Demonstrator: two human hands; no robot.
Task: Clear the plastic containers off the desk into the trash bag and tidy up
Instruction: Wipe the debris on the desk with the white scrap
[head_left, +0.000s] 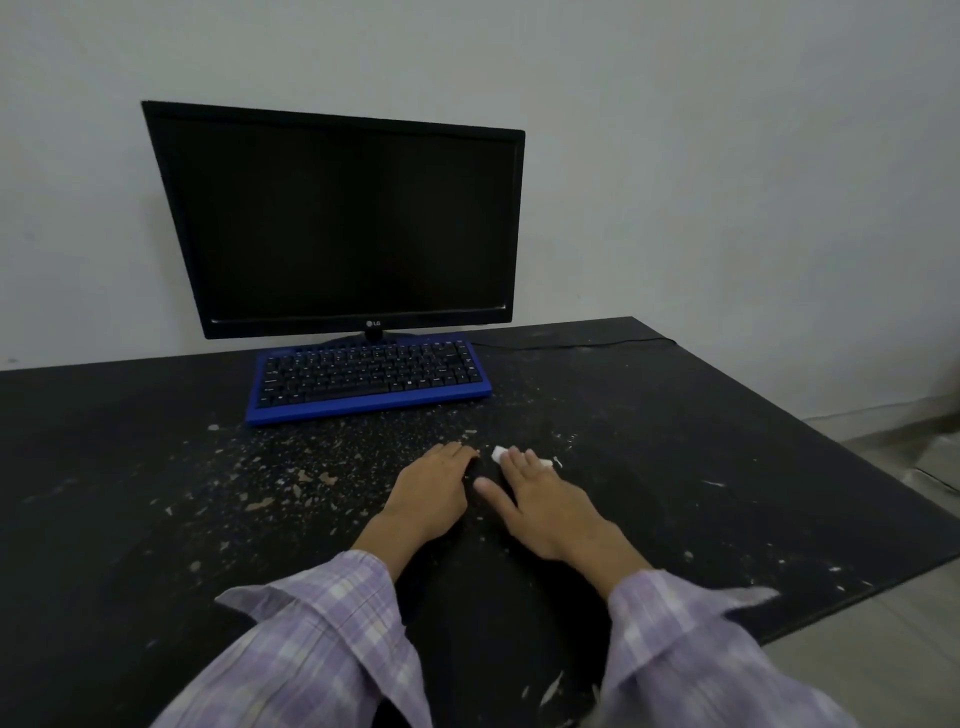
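My right hand lies flat on a small white wipe at one o'clock. My left hand rests flat beside it.

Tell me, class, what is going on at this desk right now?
A person in a purple plaid shirt has both hands flat on a black desk strewn with crumbs. The right hand presses straight fingers on a small white wad, perhaps tissue, as if wiping. The left hand rests beside it. A dark monitor and a blue keyboard stand behind. No plastic containers or trash bag are in view.
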